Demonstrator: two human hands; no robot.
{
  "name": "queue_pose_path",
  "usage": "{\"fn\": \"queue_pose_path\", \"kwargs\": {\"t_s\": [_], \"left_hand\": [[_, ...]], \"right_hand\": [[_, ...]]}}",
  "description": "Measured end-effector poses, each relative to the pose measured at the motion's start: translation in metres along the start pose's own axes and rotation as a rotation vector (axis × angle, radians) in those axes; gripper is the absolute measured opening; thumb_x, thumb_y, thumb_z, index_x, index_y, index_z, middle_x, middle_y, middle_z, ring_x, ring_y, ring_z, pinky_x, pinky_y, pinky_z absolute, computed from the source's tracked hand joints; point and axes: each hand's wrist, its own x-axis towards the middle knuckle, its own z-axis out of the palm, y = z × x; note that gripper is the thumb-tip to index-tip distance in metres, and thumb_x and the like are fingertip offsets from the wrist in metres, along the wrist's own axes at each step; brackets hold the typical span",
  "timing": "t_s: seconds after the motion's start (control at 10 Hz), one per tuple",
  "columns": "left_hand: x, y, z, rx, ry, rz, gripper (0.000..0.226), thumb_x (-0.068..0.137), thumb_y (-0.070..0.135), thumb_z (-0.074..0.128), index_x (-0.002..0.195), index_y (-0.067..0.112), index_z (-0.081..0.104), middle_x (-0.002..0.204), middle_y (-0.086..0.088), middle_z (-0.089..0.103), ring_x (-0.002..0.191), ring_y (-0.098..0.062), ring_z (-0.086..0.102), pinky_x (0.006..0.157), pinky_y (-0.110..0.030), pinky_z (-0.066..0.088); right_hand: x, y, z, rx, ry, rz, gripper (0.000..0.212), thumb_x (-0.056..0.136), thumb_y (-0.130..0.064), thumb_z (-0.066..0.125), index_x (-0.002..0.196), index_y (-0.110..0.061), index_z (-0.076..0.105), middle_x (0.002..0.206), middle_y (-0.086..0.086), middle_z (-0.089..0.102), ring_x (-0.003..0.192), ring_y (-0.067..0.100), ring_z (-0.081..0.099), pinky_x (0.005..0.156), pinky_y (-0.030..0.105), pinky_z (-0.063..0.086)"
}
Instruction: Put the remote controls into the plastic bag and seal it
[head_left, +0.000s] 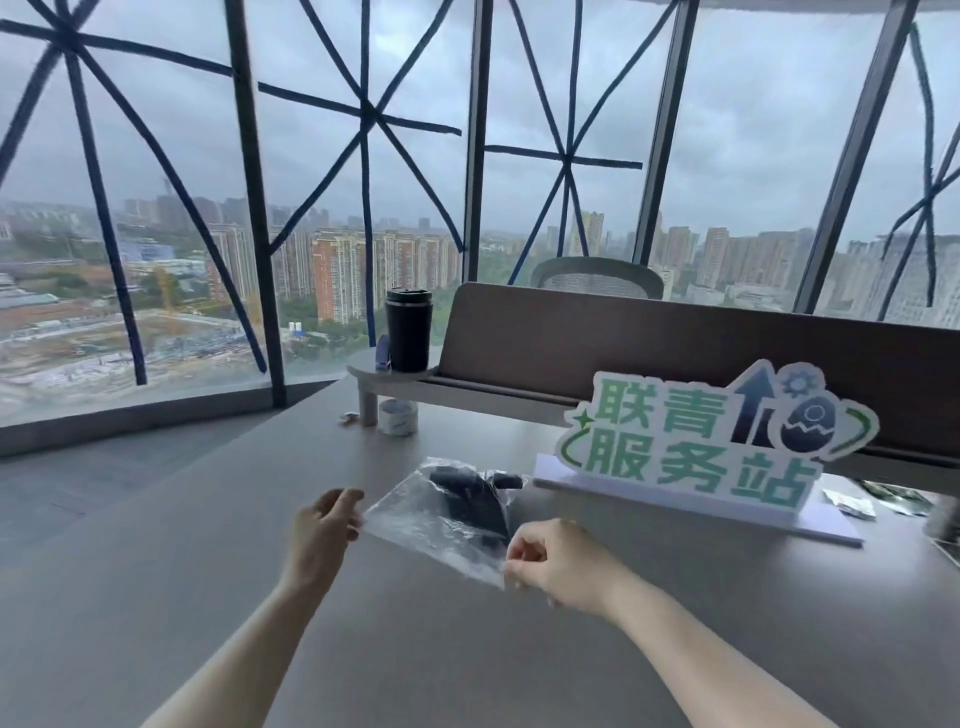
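A clear plastic bag (415, 514) lies on the grey table (467, 649) in front of me, its mouth edge facing me. Dark remote controls (475, 496) show through the plastic inside it; their number is hard to tell. My left hand (324, 525) pinches the left end of the near edge. At the right end of that edge, my right hand (550, 558) pinches the corner. The edge is stretched between both hands.
A white and green sign (696, 441) stands just right of the bag. Behind are a roll of tape (398, 417), a black tumbler (408, 330) on a small shelf, and a brown divider panel (675, 348). Small packets (852, 503) lie at far right.
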Motion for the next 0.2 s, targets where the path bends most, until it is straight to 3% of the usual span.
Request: {"fn": "queue_pose_path", "kwargs": {"t_s": [0.1,0.2], "left_hand": [[-0.021,-0.005,-0.018,0.184,0.071,0.018,0.017,0.085,0.017,0.058,0.073,0.02,0.069,0.065,-0.006,0.067,0.067,-0.029,0.062,0.066,-0.037,0.044],[-0.064,-0.014,-0.029,0.238,0.061,0.076,0.016,0.074,0.026,0.061,0.066,0.033,0.071,0.062,0.002,0.071,0.065,-0.016,0.066,0.062,-0.035,0.048]], "right_hand": [[-0.033,-0.015,-0.035,0.009,0.078,-0.032,0.018,0.092,-0.029,0.064,0.079,-0.017,0.07,0.08,0.002,0.076,0.044,0.005,0.053,0.056,0.023,0.048],[-0.078,-0.036,-0.081,0.175,0.288,-0.144,0.018,0.094,-0.027,0.064,0.078,-0.022,0.071,0.079,-0.002,0.076,0.05,0.012,0.058,0.061,0.027,0.051]]}}
